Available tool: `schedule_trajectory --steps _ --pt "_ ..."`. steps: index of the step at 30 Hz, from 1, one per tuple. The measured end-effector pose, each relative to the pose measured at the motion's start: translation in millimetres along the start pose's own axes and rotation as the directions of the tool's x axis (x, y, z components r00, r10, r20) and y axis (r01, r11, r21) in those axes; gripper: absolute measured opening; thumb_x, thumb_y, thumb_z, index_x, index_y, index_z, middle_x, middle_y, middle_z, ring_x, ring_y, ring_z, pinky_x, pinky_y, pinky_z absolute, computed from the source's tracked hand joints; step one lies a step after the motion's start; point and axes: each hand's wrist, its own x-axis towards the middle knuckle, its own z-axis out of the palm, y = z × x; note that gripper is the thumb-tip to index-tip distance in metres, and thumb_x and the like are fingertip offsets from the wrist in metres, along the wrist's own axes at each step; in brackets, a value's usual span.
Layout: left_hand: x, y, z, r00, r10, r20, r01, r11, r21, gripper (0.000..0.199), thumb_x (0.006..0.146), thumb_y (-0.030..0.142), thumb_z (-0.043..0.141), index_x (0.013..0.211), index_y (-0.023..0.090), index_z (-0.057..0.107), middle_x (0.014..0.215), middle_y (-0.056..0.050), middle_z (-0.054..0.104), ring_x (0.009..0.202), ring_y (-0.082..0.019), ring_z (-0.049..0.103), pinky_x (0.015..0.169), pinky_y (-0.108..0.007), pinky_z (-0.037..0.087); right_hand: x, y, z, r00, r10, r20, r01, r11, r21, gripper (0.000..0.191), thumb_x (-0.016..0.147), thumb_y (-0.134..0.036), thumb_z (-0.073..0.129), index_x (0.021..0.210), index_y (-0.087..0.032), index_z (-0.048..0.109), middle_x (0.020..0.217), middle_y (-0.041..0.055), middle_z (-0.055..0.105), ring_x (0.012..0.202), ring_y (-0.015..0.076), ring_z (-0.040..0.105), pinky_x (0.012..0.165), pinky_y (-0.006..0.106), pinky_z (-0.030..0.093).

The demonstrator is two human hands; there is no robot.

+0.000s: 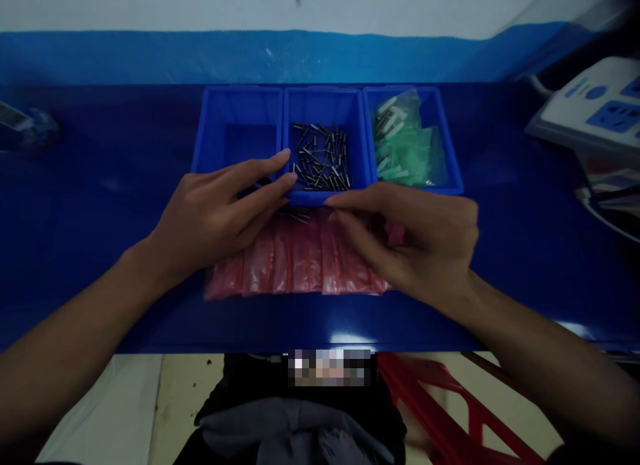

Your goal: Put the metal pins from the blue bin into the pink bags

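Observation:
A blue middle bin (325, 198) holds many small metal pins (323, 161). Across the left part of its front edge reaches my left hand (225, 208), palm down, fingers extended and apart, with several loose pins (297, 215) just below the fingertips. My right hand (420, 231) is at the bin's front edge, thumb and index finger pinched together; whatever is between them is too small to make out. Under both hands lies a row of pink plastic bags (305, 261), its upper part partly hidden by them.
The left blue bin (243, 108) has nothing visible in it. The right blue bin (453, 175) holds green bags (410, 148) with white pieces. A power strip (595, 105) stands at the right, a blurred object (37, 128) far left. A red stool (425, 405) is below the table.

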Motion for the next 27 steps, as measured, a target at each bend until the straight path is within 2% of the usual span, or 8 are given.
schedule_trajectory --steps 4,6,10,12,16,20,24,27 --pt "-0.4 -1.0 -0.1 1.0 0.019 0.002 -0.019 1.0 0.01 0.043 0.099 0.024 0.062 0.141 0.028 0.055 0.143 -0.003 0.062 0.11 -0.019 0.074 0.088 -0.03 0.065 4.2 1.1 -4.1 0.997 0.076 -0.025 -0.074 0.995 0.072 0.034 0.096 -0.013 0.058 0.127 -0.025 0.068 0.13 0.0058 0.071 0.107 0.02 0.072 0.085 0.037 0.062" --pt "0.0 -1.3 -0.1 0.999 0.033 0.0 -0.033 0.999 0.014 0.043 0.098 0.024 0.064 0.14 0.026 0.056 0.142 -0.005 0.063 0.11 -0.019 0.074 0.088 -0.031 0.065 4.3 3.5 -4.1 0.999 0.041 0.018 -0.041 0.998 0.04 0.039 0.095 -0.013 0.059 0.132 -0.024 0.066 0.147 0.0092 0.059 0.113 0.0214 0.07 0.088 0.038 0.062" --pt "0.4 -1.6 0.6 0.999 0.04 -0.015 -0.04 0.999 0.027 0.042 0.097 0.024 0.065 0.138 0.026 0.058 0.14 -0.005 0.064 0.108 -0.018 0.074 0.085 -0.029 0.066 -0.3 8.7 0.5 0.977 -0.204 0.067 0.206 0.978 -0.016 0.031 0.095 -0.01 0.058 0.123 -0.02 0.069 0.121 0.0076 0.073 0.094 0.0139 0.071 0.077 0.029 0.061" --pt "0.4 -1.7 1.0 0.999 0.043 -0.03 -0.042 0.999 0.023 0.042 0.098 0.025 0.064 0.139 0.027 0.057 0.14 -0.004 0.064 0.109 -0.017 0.074 0.086 -0.028 0.066 -2.8 10.9 4.3 0.923 -0.31 0.229 0.329 0.943 -0.049 0.034 0.097 -0.011 0.056 0.129 -0.019 0.065 0.123 0.0079 0.072 0.104 0.0167 0.071 0.081 0.03 0.062" --pt "0.9 -1.3 0.7 0.999 0.048 -0.023 -0.047 0.998 0.031 0.041 0.099 0.024 0.062 0.139 0.025 0.057 0.141 -0.004 0.064 0.111 -0.016 0.073 0.089 -0.027 0.064 -4.6 12.2 10.6 0.816 -0.309 0.489 0.404 0.91 -0.098 0.039 0.102 -0.016 0.049 0.139 -0.019 0.059 0.138 0.0128 0.064 0.12 0.0243 0.064 0.086 0.038 0.062" --pt "2.1 -0.7 0.0 0.999 0.046 -0.018 -0.045 0.998 0.033 0.038 0.098 0.022 0.063 0.136 0.023 0.06 0.14 -0.005 0.065 0.11 -0.015 0.073 0.089 -0.026 0.063 -5.1 10.0 12.5 0.845 -0.31 0.436 0.392 0.913 -0.109 0.034 0.103 -0.016 0.047 0.133 -0.018 0.062 0.117 0.0103 0.068 0.101 0.0184 0.067 0.076 0.029 0.059" --pt "2.9 -0.6 -0.1 0.998 0.054 -0.039 -0.053 0.998 0.024 0.036 0.096 0.021 0.066 0.133 0.021 0.062 0.137 -0.007 0.067 0.108 -0.017 0.074 0.087 -0.027 0.065 -6.8 7.8 12.6 0.895 -0.285 0.343 0.372 0.901 -0.222 0.032 0.102 -0.013 0.049 0.131 -0.015 0.062 0.125 0.0112 0.069 0.106 0.0199 0.068 0.077 0.028 0.057" --pt "3.4 -0.3 -0.2 0.998 0.061 -0.021 -0.06 0.997 0.037 0.037 0.096 0.02 0.066 0.133 0.02 0.062 0.138 -0.008 0.066 0.108 -0.017 0.074 0.087 -0.027 0.065 -7.4 7.1 12.1 0.889 -0.243 0.389 0.366 0.887 -0.282 0.033 0.102 -0.012 0.047 0.131 -0.013 0.063 0.121 0.011 0.07 0.103 0.0206 0.068 0.075 0.029 0.056"
